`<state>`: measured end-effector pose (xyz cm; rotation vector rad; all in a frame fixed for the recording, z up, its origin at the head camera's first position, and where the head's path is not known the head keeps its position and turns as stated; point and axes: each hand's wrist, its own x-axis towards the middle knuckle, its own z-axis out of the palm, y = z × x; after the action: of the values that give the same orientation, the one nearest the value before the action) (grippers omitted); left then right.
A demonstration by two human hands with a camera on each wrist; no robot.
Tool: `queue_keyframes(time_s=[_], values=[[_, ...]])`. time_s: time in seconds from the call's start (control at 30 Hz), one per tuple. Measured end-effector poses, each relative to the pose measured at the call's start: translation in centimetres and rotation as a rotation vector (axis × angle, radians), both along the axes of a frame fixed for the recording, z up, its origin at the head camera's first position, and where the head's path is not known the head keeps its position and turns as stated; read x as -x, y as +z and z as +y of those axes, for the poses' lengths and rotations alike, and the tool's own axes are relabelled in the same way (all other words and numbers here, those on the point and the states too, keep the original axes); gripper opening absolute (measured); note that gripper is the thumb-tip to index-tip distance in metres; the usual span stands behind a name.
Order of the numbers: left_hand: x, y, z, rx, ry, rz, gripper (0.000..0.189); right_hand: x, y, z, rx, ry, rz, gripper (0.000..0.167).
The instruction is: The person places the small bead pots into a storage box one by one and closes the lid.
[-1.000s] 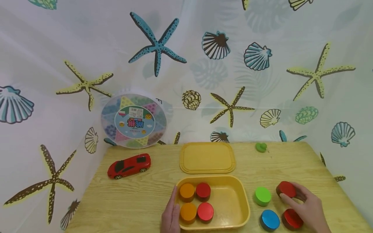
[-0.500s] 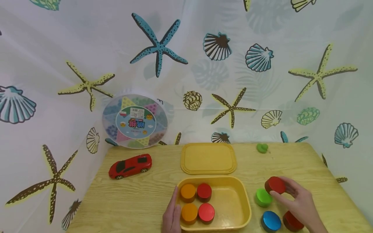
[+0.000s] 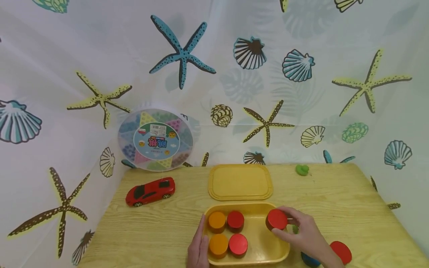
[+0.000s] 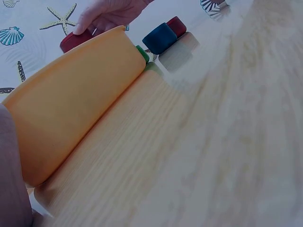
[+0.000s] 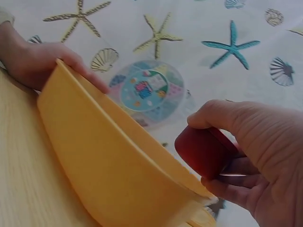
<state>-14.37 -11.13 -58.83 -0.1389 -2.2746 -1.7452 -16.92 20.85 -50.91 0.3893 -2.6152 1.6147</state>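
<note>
My right hand [image 3: 303, 232] pinches a red round block [image 3: 277, 219] between thumb and fingers, over the right end of a yellow plastic box [image 3: 258, 262]. In the right wrist view the red block [image 5: 206, 150] is above the box's rim. Inside the box, on its left side, sit two orange round blocks [image 3: 217, 222] and two red ones [image 3: 238, 245]. My left hand [image 3: 198, 245] lies with straight fingers against the box's left wall. Right of the box, partly behind my right hand and forearm, are a green block [image 3: 295, 228], a blue block [image 3: 310, 260] and another red block [image 3: 342, 253].
A yellow lid [image 3: 240, 182] lies flat behind the box. To the left is a red toy car [image 3: 151, 192], with a round board-game case [image 3: 155, 140] leaning on the patterned curtain behind it. Toward the table's back right stands a small green duck [image 3: 302, 170].
My right hand has lifted the red block from the table and carried it left, past the green block, to over the box. The left hand stays at the box's left wall.
</note>
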Motion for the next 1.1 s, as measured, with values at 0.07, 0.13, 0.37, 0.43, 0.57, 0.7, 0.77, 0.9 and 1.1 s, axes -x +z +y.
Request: queue_keyframes(time_s=[0.07, 0.13, 0.37, 0.43, 0.57, 0.7, 0.77, 0.9, 1.1], values=[[-0.1, -0.1, 0.0, -0.007, -0.004, 0.003, 0.050, 0.2, -0.3, -0.9, 0.019, 0.066, 0.023, 0.052], [-0.1, 0.0, 0.0, -0.011, -0.004, -0.014, 0.050, 0.4, -0.6, -1.6, 0.027, 0.126, 0.061, 0.049], [-0.2, 0.4, 0.1, -0.015, -0.003, -0.091, 0.050, 1.1, -1.3, -3.9, -0.086, 0.154, 0.101, 0.046], [-0.2, 0.4, 0.1, -0.011, 0.001, -0.108, 0.050, 1.1, -1.2, -4.5, -0.124, 0.114, 0.064, 0.047], [-0.1, 0.6, 0.1, -0.003, 0.004, -0.141, 0.051, 1.3, -0.7, -5.5, -0.199, 0.049, 0.027, 0.049], [0.0, 0.6, 0.2, 0.009, 0.004, -0.161, 0.051, 1.7, -0.7, -6.2, -0.281, 0.021, 0.051, 0.049], [0.0, 0.7, 0.2, 0.012, 0.007, -0.172, 0.051, 1.9, -0.8, -6.5, -0.301, 0.013, 0.055, 0.049], [0.0, 0.8, 0.2, 0.003, 0.007, -0.203, 0.052, 2.2, -1.2, -6.9, -0.314, -0.005, 0.054, 0.051], [0.0, 0.8, 0.2, 0.012, 0.003, -0.197, 0.052, 2.5, -1.8, -7.5, -0.338, -0.009, 0.066, 0.053]])
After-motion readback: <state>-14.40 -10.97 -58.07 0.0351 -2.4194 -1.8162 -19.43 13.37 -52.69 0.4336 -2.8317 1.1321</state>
